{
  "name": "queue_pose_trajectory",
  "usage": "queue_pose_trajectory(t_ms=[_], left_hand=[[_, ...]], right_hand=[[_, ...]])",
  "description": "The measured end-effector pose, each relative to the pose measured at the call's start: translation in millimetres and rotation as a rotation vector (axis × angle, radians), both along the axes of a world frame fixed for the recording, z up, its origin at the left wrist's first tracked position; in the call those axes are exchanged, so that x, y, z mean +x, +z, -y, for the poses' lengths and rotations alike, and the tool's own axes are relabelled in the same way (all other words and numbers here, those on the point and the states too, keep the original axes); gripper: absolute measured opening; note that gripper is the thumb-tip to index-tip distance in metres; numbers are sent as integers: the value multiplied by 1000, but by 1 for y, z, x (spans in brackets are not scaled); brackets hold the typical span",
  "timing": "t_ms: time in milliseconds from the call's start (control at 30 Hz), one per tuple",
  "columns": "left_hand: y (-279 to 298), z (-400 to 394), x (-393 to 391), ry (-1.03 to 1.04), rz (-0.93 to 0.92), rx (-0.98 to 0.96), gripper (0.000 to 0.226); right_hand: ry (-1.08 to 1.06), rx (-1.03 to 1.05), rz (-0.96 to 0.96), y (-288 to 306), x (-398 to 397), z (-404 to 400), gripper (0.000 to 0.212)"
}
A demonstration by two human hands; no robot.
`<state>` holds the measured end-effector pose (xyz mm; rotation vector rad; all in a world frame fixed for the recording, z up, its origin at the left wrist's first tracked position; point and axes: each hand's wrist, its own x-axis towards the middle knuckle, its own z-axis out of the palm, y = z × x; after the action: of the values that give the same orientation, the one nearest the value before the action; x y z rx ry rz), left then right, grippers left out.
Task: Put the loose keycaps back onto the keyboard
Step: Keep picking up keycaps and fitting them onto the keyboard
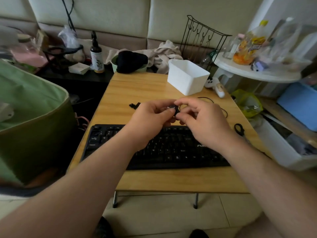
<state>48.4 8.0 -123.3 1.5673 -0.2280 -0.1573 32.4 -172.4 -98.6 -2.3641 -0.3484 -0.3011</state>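
The keycap (173, 109) sits pinched between my two hands, held above the table just behind the keyboard (171, 148). My left hand (151, 117) curls its fingers round it from one side, my right hand (204, 117) nips it with thumb and forefinger. I judge I'm turning it to find its facing (too hidden to tell which way it points). Next: spot its empty socket, align, press down. More loose keycaps (134, 105) lie to the left.
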Motion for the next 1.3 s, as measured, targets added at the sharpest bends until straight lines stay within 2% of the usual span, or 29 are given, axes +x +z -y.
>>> queue_pose_trajectory(t_ms=[100,167,300,367,467,600,667,767,967,1300], left_hand=[[-1,26,-2,2,43,107,27],[1,45,-6,-14,84,196,29],[1,84,-12,-76,100,289,34],[-1,101,-15,-125,76,242,37],[-6,116,-17,-196,152,336,46],[-15,122,-25,-205,446,695,44],[-24,125,-28,-219,574,784,37],[-34,130,-32,-229,710,900,30],[-38,140,-37,-255,745,1018,33],[-40,141,-34,-253,754,1006,33]], right_hand=[[-38,-177,-13,5,-13,28,46],[-44,-308,-18,13,-20,47,47],[12,-797,24,34,-26,77,29],[5,-885,-4,42,-30,90,23],[-87,-782,-86,40,-35,120,21],[-242,-389,-392,10,-47,165,45],[-257,-310,-455,-8,-51,178,49],[-258,-259,-451,-23,-53,185,49],[-209,-246,-418,-24,-53,186,48],[-176,-379,-441,-20,-46,186,47]])
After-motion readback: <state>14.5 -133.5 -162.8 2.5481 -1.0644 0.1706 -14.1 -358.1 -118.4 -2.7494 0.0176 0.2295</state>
